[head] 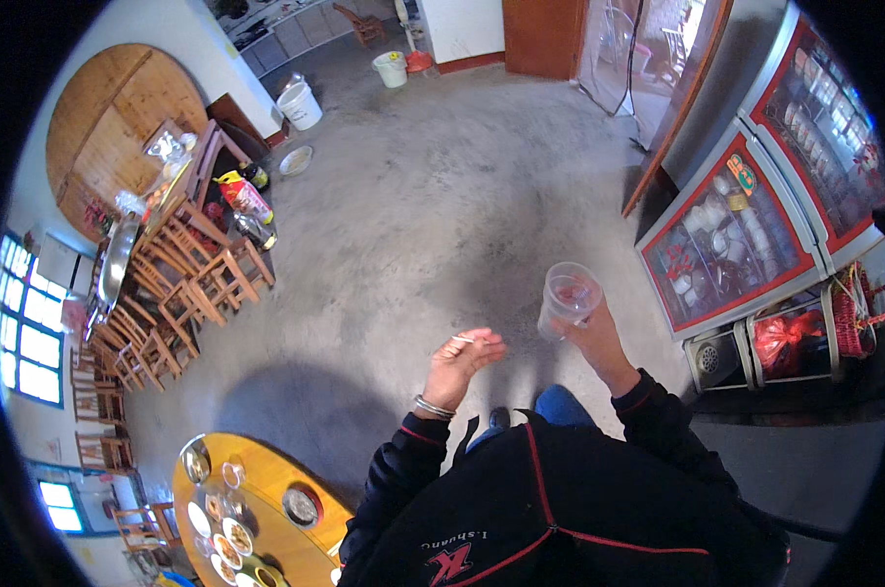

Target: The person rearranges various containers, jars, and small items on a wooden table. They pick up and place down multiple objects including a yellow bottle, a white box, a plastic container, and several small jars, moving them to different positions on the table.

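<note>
My right hand is closed around a clear plastic cup held in front of me over the floor. The cup's round mouth faces up towards the camera, and whether it is one cup or a nested stack I cannot tell. To its left, my left hand, with a metal bangle at the wrist, pinches a small thin white object, perhaps a cigarette or stick, between thumb and fingers. The two hands are apart.
Lower left stands a round wooden table with plates of food and a metal bowl. Wooden chairs line the left wall. A glass-fronted dish cabinet is on the right. White buckets and a shallow basin rest on the concrete floor.
</note>
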